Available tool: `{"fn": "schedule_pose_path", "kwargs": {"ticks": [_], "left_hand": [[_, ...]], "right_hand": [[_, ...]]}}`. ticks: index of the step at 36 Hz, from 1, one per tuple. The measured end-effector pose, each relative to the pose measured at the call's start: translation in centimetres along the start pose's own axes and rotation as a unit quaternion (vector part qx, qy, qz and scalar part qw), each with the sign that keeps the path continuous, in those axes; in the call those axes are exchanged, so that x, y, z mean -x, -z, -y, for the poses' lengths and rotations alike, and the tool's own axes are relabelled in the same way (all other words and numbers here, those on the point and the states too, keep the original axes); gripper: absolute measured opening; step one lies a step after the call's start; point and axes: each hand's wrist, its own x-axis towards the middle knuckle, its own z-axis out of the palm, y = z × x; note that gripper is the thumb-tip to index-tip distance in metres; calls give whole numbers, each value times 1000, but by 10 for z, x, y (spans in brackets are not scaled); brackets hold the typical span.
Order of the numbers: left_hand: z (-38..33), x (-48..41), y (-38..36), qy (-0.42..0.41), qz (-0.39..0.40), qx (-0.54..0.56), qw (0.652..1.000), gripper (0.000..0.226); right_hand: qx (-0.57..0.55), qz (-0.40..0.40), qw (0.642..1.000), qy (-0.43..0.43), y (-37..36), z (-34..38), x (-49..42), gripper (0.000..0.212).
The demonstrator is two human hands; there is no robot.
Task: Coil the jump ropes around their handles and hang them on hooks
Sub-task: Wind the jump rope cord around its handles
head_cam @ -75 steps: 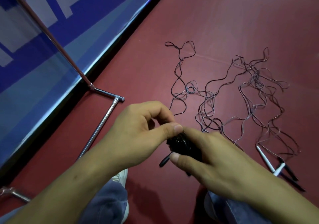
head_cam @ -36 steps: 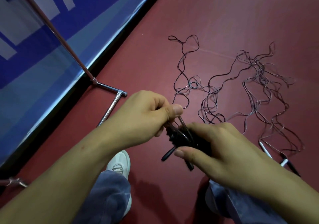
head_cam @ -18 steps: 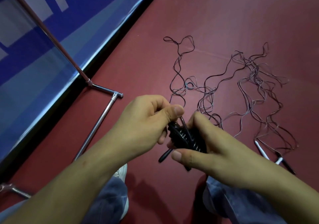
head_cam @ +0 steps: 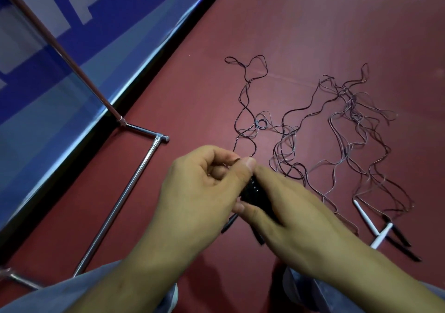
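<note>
A black coil of jump rope point(head_cam: 255, 193) wound round its handles sits between my two hands at the centre. My right hand point(head_cam: 292, 212) grips the coil, thumb underneath. My left hand point(head_cam: 204, 192) pinches the thin rope at the top of the coil between thumb and curled fingers. Two black handle ends point(head_cam: 228, 223) stick out below the hands. The loose part of the rope point(head_cam: 245, 110) trails away over the red floor. More jump ropes point(head_cam: 356, 129) lie tangled to the right, with white and black handles point(head_cam: 382, 230) near my right forearm.
A chrome rack frame point(head_cam: 134, 175) stands on the floor at left, its slanted pole point(head_cam: 60, 52) rising up-left before a blue and white banner point(head_cam: 60, 35). My knees in grey trousers and a white shoe point(head_cam: 172, 298) are at the bottom.
My left hand has swung over the coil, laying another turn of rope and covering more of it. The hands now sit closer together, thumb against my right fingers.
</note>
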Motion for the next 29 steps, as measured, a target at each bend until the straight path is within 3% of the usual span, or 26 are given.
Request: {"fn": "schedule_pose_path", "kwargs": {"ticks": [7, 12, 17, 19, 25, 29], "left_hand": [[2, 8, -3, -27, -2, -3, 1000, 16], [2, 7, -3, -12, 56, 195, 979, 20], [4, 2, -5, 14, 58, 334, 941, 13], [4, 2, -6, 11, 49, 341, 939, 17], [3, 5, -9, -51, -8, 222, 974, 19], [1, 4, -2, -58, 44, 239, 968, 24]], "right_hand": [[-48, -63, 997, 2, -2, 5, -3, 21], [-53, -120, 991, 11, 3, 9, -6, 24], [-125, -167, 977, -30, 2, 11, -7, 34], [-156, -165, 973, -41, 2, 11, -7, 34], [-195, -136, 970, -54, 2, 14, -8, 36], [-210, -124, 968, -59, 6, 13, -6, 38]]}}
